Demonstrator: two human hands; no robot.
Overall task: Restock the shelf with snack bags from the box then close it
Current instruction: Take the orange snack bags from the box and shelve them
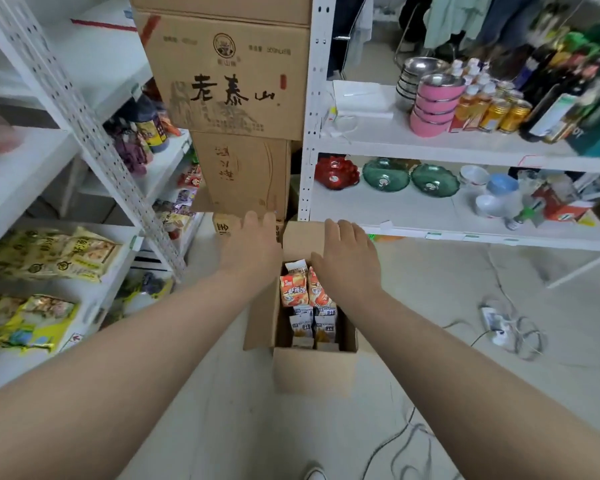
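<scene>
Restocking looks barely begun: snack bags [307, 292] fill the open box [312, 372], the shelf [132, 242] stands left of it, and left hand [252, 244] and right hand [347, 258] spread empty over its far end.

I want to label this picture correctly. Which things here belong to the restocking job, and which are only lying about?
For the job: open box, snack bags inside it, snack shelf on the left, left hand, right hand.
Lying about: stacked cartons, pink bowls, green glass dishes, power strip on the floor.
</scene>
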